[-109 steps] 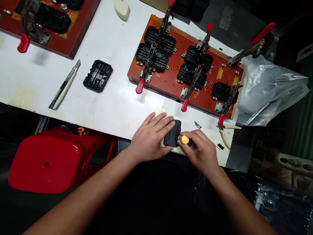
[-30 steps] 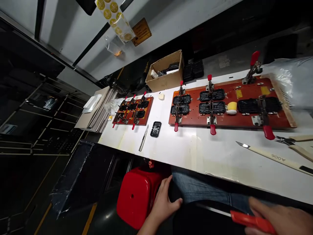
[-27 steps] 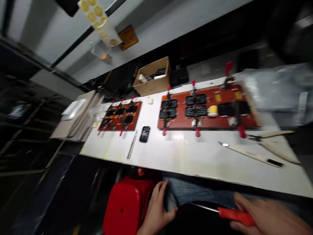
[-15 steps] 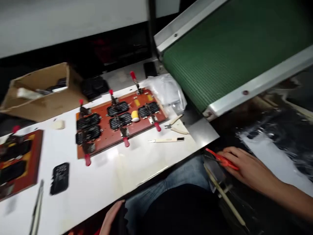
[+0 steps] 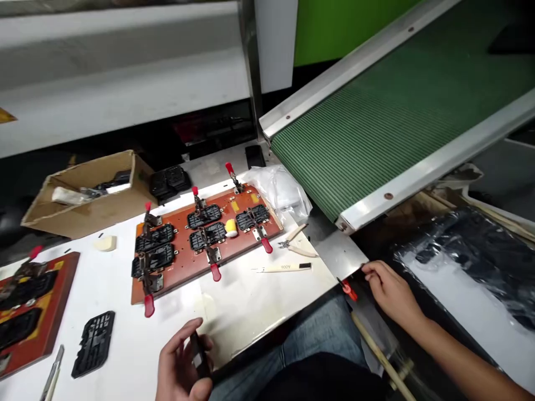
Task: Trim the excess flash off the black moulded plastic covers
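A green conveyor (image 5: pixel 376 133) slants down from the upper right, its low end beside the far right corner of the white surface (image 5: pixel 251 314). On the surface lies a red-brown board (image 5: pixel 183 262) with red-handled clamps and black parts under them; a second such board (image 5: pixel 54 312) is cut off at the left. A cardboard box (image 5: pixel 96 214) stands behind, between the two boards, with mixed items inside. A clear bag (image 5: pixel 282 192) lies against the far right end of the first board.

The left hand (image 5: pixel 179 362), over the near edge of the surface, has its fingers and thumb around a black part (image 5: pixel 199 356), seen nearly edge-on; that grip is closed around it. The right hand (image 5: pixel 393 292) is at the corner of the metal plate (image 5: pixel 340 256) on the right, fingers loosely curled; whether its grip holds or touches anything cannot be told. A loose black part (image 5: pixel 94 344) lies between the left board and the left hand.

Pliers (image 5: pixel 288 244) lie right of the first board, with a knife (image 5: pixel 284 268) just in front. A cutter (image 5: pixel 52 374) lies at lower left. Just left of the right hand, a red tool (image 5: pixel 349 291) sits at the surface's edge. A yellow-and-white jar (image 5: pixel 230 228) is on the first board.
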The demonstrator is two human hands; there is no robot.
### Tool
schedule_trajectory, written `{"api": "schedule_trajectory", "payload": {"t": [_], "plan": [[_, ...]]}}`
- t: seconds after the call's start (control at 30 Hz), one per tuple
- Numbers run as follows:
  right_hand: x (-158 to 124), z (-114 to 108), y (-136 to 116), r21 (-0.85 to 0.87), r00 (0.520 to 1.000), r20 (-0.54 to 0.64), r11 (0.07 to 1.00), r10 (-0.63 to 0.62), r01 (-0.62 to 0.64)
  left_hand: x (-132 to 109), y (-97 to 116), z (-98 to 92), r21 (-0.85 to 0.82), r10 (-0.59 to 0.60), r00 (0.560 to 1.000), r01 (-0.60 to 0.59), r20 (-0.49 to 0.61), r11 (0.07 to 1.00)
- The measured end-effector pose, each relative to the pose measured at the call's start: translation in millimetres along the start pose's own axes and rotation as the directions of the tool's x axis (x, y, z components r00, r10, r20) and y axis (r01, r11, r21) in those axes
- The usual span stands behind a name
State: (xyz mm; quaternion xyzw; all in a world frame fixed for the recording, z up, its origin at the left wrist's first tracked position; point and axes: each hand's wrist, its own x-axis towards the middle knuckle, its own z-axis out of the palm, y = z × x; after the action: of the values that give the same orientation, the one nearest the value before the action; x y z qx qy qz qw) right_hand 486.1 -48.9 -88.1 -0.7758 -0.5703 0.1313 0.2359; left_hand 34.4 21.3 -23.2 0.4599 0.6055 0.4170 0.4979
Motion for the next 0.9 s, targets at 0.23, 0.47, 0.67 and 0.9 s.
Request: {"api": "schedule_trajectory", "payload": {"t": [0.23,0.47,0.67,0.9], "plan": [[109.6,-4.8,-164.6,0.014,0.939,0.119,0.946,-0.324,0.324,30.1,-5.6,53.8,0.206,-0.064,0.997,0.073,-0.051,0.976],[220.4,44.6,-171.4,-0.197,0.971,0.225,0.973,-0.078,0.124,19.6,-15.0,59.0,0.394,0.037,0.996,-0.002,-0.08,0.919],[211.7,44.3,-156.5,-0.176,0.978,0.195,0.979,-0.072,0.107,24.0,-23.6,56.3,0.321,0.159,0.987,-0.139,-0.035,0.937],[208.2,42.8,-150.6,0.013,0.995,0.064,0.997,-0.082,0.081,23.9,-24.5,58.2,0.199,0.312,0.948,-0.319,0.068,0.927]]}}
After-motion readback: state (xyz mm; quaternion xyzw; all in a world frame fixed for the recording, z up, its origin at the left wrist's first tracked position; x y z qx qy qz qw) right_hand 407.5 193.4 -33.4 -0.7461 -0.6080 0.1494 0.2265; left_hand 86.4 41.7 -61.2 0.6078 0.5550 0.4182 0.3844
